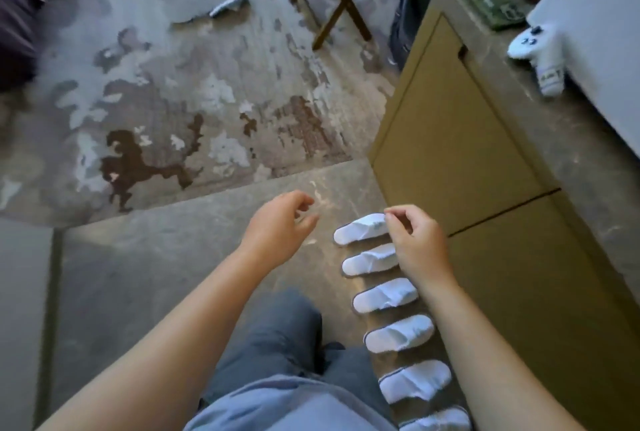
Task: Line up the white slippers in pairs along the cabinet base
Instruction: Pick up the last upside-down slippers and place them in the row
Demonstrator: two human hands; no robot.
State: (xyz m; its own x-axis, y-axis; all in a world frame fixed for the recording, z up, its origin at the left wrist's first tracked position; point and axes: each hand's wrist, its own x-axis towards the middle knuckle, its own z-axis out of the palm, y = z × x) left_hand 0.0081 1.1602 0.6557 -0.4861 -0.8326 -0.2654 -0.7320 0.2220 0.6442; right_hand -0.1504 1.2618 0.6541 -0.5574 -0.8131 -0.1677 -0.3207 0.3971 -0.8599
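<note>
Six white slippers (391, 295) lie in a row on the stone floor (173, 257), side by side along the base of the tan cabinet (460, 139), which bounds them on the right. Bare floor lies to the left, up to the edge of the patterned rug (173, 91) farther off. The right hand (414, 240) hovers over the two farthest slippers, fingers curled, grasping nothing visible. The left hand (280, 219) hangs relaxed over bare floor, holding nothing.
</note>
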